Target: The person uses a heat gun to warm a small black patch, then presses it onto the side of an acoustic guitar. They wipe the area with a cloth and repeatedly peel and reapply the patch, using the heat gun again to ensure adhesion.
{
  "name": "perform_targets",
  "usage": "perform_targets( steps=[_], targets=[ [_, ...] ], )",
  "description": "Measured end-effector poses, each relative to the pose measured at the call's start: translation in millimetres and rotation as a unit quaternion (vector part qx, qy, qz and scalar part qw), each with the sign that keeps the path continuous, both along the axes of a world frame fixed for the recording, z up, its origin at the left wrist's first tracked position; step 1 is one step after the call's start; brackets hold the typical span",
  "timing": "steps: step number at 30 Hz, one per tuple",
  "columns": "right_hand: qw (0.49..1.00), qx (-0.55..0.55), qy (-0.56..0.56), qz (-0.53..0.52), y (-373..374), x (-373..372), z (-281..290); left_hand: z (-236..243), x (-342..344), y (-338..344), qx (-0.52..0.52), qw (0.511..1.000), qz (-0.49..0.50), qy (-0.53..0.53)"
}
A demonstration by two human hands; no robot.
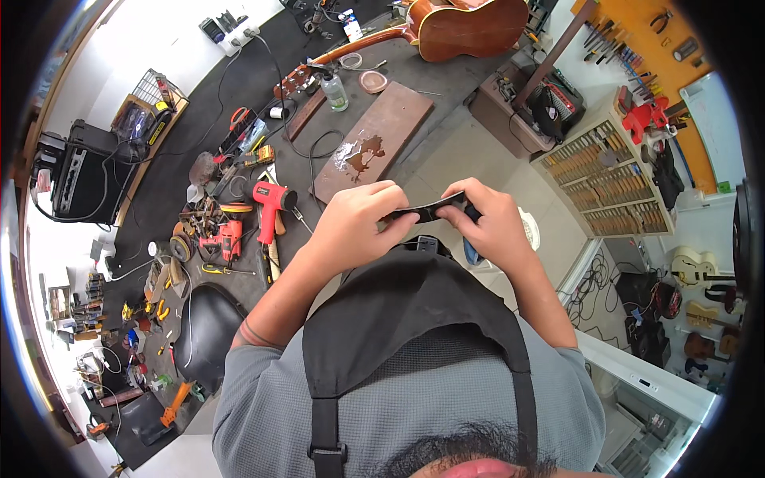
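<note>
My left hand (pixel 360 223) and my right hand (pixel 492 221) are raised in front of my chest, just beyond the black apron (pixel 418 295). Between them stretches a thin, dark, flexible strip (pixel 430 210), pinched at one end by each hand's thumb and fingers. It looks bent or folded; its exact kind does not show. Just past my left hand a flat brown board (pixel 396 111) lies on the dark workbench (pixel 239 88), with a puddle of liquid (pixel 366 155) on its near part. A clear bottle (pixel 335 92) stands to the left of the board.
A red heat gun (pixel 273 205) and a red power tool (pixel 229 239) lie left of my left arm among hand tools. An acoustic guitar (pixel 470 30) rests at the bench's far end. On the right stands a cabinet of small drawers (pixel 610 179); a stool (pixel 209 334) is at left.
</note>
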State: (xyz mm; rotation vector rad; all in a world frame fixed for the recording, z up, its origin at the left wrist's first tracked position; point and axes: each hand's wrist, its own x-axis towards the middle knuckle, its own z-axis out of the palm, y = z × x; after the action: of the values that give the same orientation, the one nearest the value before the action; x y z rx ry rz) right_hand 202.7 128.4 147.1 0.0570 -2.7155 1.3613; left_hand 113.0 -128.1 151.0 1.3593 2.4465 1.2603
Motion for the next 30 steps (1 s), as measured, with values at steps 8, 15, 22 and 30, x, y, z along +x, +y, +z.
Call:
perform_targets(
  steps=[8,15,22,30],
  targets=[
    [0.945,-0.325,-0.049,0.007,3,8,-22,-35,13,10,0.215,0.877,0.032,-0.428],
    [0.927,-0.367,-0.074,0.016,-18,13,-27,-39,22,8,0.243,0.777,-0.028,-0.580],
    [0.958,-0.283,-0.052,0.014,-40,17,-9,-51,13,-7,0.315,0.538,-0.144,-0.769],
    [0.958,-0.276,-0.061,-0.045,-59,23,-7,-53,14,-12,0.289,0.595,-0.133,-0.738]
  ],
)
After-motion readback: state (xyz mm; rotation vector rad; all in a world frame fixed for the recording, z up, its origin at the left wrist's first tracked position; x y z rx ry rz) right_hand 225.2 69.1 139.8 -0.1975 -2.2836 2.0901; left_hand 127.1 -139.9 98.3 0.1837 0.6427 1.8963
